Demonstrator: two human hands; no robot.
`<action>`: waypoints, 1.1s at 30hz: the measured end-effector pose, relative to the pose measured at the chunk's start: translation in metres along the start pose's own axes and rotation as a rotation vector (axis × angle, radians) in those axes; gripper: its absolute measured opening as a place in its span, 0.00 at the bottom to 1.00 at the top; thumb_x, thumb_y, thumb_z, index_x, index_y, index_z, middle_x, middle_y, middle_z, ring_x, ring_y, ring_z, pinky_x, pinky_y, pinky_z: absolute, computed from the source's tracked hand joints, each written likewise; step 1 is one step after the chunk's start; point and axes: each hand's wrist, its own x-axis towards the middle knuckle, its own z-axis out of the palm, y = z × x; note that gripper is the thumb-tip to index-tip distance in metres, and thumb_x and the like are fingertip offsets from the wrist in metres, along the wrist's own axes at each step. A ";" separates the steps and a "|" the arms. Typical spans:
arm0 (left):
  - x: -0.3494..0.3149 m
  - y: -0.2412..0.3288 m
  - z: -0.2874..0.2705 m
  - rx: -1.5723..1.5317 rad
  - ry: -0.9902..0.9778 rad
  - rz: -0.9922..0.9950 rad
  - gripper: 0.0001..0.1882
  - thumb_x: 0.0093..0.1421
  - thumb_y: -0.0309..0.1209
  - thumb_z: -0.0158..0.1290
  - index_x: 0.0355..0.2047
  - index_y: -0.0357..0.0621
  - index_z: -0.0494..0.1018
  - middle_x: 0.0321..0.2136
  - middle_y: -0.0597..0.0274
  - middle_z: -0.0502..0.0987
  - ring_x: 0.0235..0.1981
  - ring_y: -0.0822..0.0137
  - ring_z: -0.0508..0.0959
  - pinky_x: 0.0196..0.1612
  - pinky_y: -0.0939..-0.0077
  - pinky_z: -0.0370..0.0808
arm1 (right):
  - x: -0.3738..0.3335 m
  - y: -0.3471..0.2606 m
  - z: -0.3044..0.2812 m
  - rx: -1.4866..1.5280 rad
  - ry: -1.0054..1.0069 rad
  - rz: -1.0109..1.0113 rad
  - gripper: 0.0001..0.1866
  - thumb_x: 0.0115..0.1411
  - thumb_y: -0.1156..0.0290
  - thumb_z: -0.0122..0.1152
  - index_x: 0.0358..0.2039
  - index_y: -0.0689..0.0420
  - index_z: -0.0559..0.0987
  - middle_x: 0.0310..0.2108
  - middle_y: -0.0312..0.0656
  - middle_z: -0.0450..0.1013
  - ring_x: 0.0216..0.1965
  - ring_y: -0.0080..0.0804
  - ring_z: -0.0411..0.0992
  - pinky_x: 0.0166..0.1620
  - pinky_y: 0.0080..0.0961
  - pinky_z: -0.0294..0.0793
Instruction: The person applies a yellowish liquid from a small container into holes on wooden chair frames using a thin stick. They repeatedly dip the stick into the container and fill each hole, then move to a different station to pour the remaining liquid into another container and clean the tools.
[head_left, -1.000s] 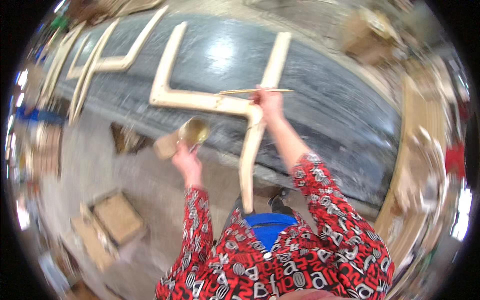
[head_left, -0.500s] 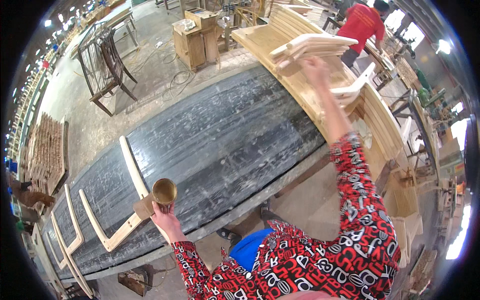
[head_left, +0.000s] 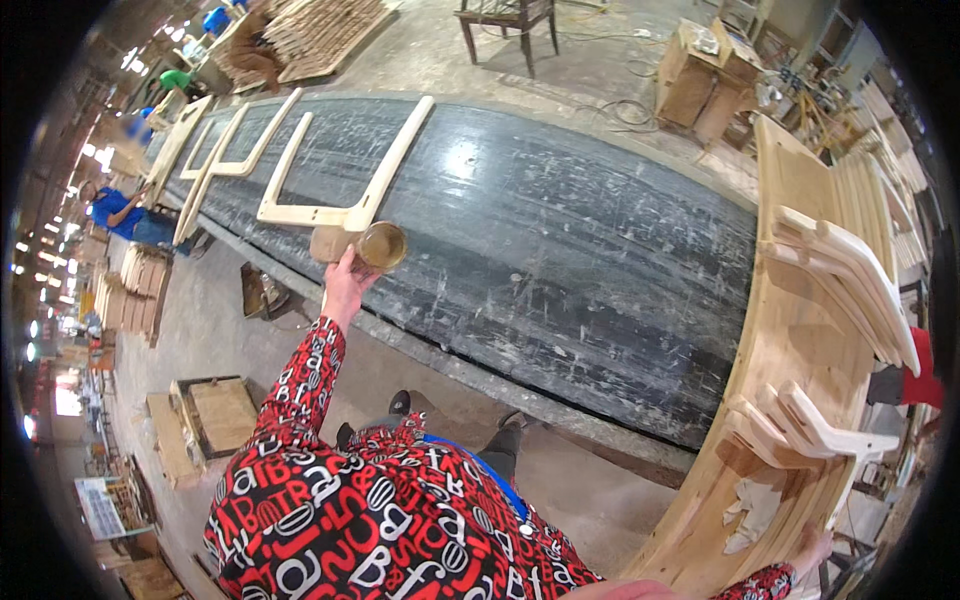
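My left hand is closed around a round, brownish open-topped cup above the dark table. Beside the cup, a flat tan block lies at the same hand, against the corner of a pale L-shaped wooden piece. At the lower right my right hand is at the outer edge of the curved wooden board, below a cluster of pale bent wooden pieces. Its fingers are small and partly hidden, so its grip is unclear.
The long dark table carries more bent wooden pieces toward its far left. Another stack of pale pieces leans on the board. A wooden cabinet and a chair frame stand beyond. A person in blue is at far left.
The view has swung to the right. My right hand has moved from the far stack of pale pieces down to the board's near outer side. The left hand keeps the cup.
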 end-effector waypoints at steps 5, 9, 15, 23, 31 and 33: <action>-0.004 -0.020 0.009 -0.047 -0.031 -0.040 0.17 0.61 0.41 0.47 0.44 0.43 0.67 0.38 0.59 0.73 0.37 0.62 0.75 0.37 0.62 0.76 | -0.029 0.025 -0.010 -0.105 -0.013 0.043 0.29 0.50 0.52 0.55 0.46 0.61 0.70 0.45 0.55 0.67 0.48 0.49 0.65 0.50 0.39 0.62; -0.004 -0.017 0.012 -0.137 -0.038 -0.038 0.17 0.61 0.40 0.47 0.44 0.42 0.67 0.38 0.61 0.73 0.36 0.64 0.75 0.37 0.63 0.76 | -0.072 0.048 -0.046 -0.226 -0.007 0.098 0.31 0.50 0.52 0.56 0.49 0.61 0.68 0.48 0.55 0.65 0.51 0.49 0.63 0.53 0.39 0.60; 0.006 0.008 -0.036 -0.204 -0.002 0.058 0.16 0.61 0.38 0.47 0.44 0.40 0.66 0.37 0.58 0.73 0.37 0.61 0.76 0.39 0.59 0.77 | -0.136 0.002 -0.146 -0.385 0.121 -0.017 0.35 0.49 0.51 0.58 0.53 0.62 0.66 0.53 0.56 0.62 0.55 0.49 0.60 0.57 0.39 0.57; 0.008 0.029 -0.127 -0.272 0.015 0.129 0.13 0.61 0.35 0.47 0.37 0.35 0.67 0.35 0.55 0.73 0.33 0.62 0.76 0.34 0.63 0.79 | -0.212 -0.272 -0.215 0.061 0.604 -0.761 0.22 0.37 0.59 0.70 0.29 0.57 0.73 0.31 0.43 0.67 0.36 0.42 0.67 0.39 0.36 0.69; 0.005 0.054 -0.171 -0.153 0.053 0.236 0.11 0.62 0.34 0.47 0.41 0.41 0.68 0.35 0.62 0.74 0.32 0.69 0.76 0.32 0.69 0.79 | -0.227 -0.478 -0.125 0.029 0.485 -1.095 0.23 0.34 0.55 0.69 0.28 0.55 0.73 0.33 0.39 0.67 0.41 0.35 0.65 0.36 0.28 0.71; 0.002 0.057 -0.161 -0.129 0.048 0.283 0.13 0.62 0.34 0.47 0.41 0.38 0.69 0.36 0.61 0.75 0.32 0.70 0.76 0.32 0.71 0.79 | -0.220 -0.488 -0.101 0.006 0.432 -1.148 0.24 0.35 0.56 0.69 0.30 0.56 0.73 0.35 0.40 0.66 0.43 0.36 0.64 0.38 0.30 0.71</action>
